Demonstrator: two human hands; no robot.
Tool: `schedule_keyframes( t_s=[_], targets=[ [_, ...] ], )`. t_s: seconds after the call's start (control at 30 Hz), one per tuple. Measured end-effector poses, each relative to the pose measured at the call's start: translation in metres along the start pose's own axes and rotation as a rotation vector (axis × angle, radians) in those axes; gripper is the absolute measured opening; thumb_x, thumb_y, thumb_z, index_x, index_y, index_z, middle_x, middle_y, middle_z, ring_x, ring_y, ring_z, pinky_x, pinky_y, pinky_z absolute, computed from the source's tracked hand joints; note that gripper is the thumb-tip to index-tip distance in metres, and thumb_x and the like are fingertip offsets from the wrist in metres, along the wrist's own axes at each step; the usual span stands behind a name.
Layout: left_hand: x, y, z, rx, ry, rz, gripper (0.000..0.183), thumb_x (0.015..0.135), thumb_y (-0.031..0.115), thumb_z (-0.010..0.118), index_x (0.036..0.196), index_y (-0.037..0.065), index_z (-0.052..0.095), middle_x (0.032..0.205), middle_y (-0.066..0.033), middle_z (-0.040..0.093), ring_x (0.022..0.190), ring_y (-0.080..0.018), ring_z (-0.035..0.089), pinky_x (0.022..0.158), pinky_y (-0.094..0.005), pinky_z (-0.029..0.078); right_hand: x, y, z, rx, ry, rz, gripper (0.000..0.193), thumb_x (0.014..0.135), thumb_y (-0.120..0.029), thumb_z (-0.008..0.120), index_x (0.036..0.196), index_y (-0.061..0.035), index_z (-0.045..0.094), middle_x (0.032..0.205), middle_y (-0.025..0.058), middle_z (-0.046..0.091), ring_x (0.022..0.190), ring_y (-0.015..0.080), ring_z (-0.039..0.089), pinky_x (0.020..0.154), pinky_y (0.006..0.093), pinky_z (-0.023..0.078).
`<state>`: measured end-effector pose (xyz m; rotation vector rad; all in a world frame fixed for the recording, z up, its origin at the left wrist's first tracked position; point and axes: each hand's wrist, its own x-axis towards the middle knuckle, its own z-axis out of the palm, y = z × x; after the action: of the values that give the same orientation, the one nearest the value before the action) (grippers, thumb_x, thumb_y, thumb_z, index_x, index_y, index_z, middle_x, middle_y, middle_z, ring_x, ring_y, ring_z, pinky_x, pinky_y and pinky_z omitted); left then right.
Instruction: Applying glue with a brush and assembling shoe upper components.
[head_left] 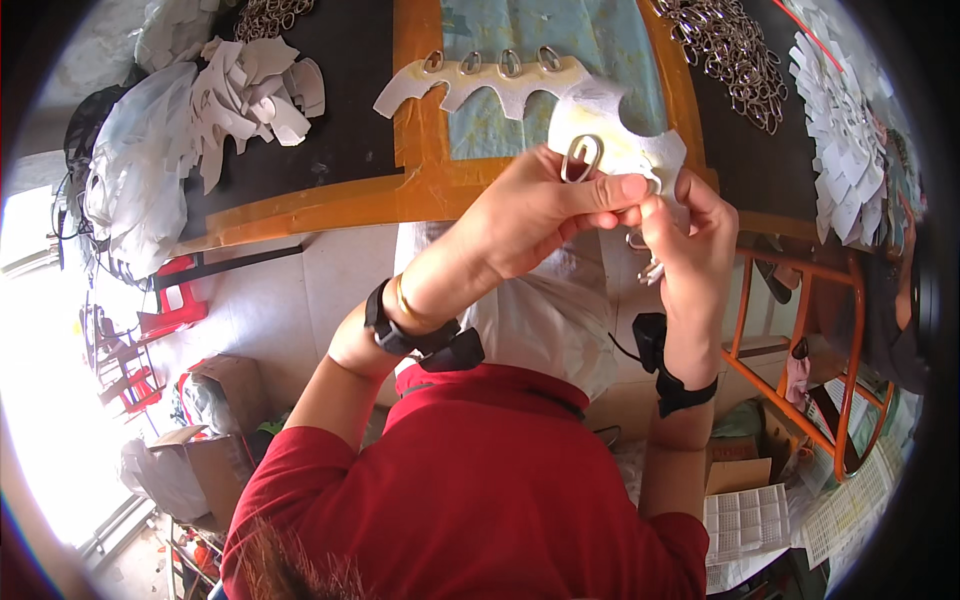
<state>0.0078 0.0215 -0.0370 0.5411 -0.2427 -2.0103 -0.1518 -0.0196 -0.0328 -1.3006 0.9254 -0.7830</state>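
Observation:
Both hands meet at the table's front edge over a curved white piece (600, 110) of leather-like sheet with yellowish stains. My left hand (545, 210) is closed, pinching its lower edge between thumb and finger. A metal oval ring (582, 158) lies against the piece by the left thumb. From the other side my right hand (695, 235) is closed on the same piece, fingertips touching the left thumb's tip. More metal bits (650, 268) poke out below the right fingers, partly hidden. Beyond, a row of similar white pieces (490, 92) lies on the table, several oval rings along its top.
A heap of metal rings (728, 55) lies at the back right, beside stacked white pieces (845, 150). Loose white cut pieces (255, 95) and a clear plastic bag (140, 180) sit at the left. An orange metal stool frame (855, 340) stands at the right, near another person.

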Motion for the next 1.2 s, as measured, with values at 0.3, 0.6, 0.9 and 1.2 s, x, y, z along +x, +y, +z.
schedule_keyframes(
  t_s=[0.3,0.6,0.9,1.2],
  targets=[
    [0.000,-0.003,-0.005,0.163,0.140,0.193,0.016,0.085,0.010,0.058,0.091,-0.005,0.055,0.079,-0.0076,0.061,0.071,-0.0116,0.060,0.061,-0.0192,0.051,0.001,0.005,0.008,-0.015,0.066,-0.126,0.010,0.072,-0.003,0.060,0.067,0.0002,0.052,0.068,-0.0015,0.055,0.064,0.0009,0.046,0.055,0.0171,0.037],
    [-0.001,-0.006,0.003,0.373,0.154,0.311,0.019,0.084,0.014,0.061,0.088,-0.004,0.058,0.077,-0.0080,0.062,0.069,-0.0105,0.060,0.060,-0.0197,0.051,-0.006,-0.006,0.013,0.062,0.073,-0.115,0.017,0.074,-0.002,0.058,0.062,-0.0011,0.047,0.067,0.0006,0.056,0.063,0.0016,0.048,0.053,0.0189,0.039],
    [-0.001,-0.005,-0.004,0.381,0.278,0.289,0.023,0.082,0.023,0.063,0.090,0.001,0.059,0.078,-0.0036,0.061,0.070,-0.0095,0.058,0.064,-0.0237,0.048,-0.001,0.003,-0.010,-0.202,-0.078,-0.146,0.024,0.074,-0.010,0.070,0.088,0.0044,0.058,0.080,0.0043,0.059,0.076,0.0079,0.054,0.068,0.0235,0.044],
    [0.002,-0.014,0.004,0.530,0.281,0.470,0.022,0.082,0.018,0.063,0.089,-0.002,0.060,0.085,-0.0095,0.064,0.078,-0.0137,0.061,0.071,-0.0281,0.053,-0.005,-0.020,0.008,-0.643,0.231,-0.604,0.011,0.071,-0.006,0.069,0.075,-0.0022,0.060,0.073,0.0033,0.057,0.067,0.0128,0.051,0.060,0.0253,0.040]
  ],
)
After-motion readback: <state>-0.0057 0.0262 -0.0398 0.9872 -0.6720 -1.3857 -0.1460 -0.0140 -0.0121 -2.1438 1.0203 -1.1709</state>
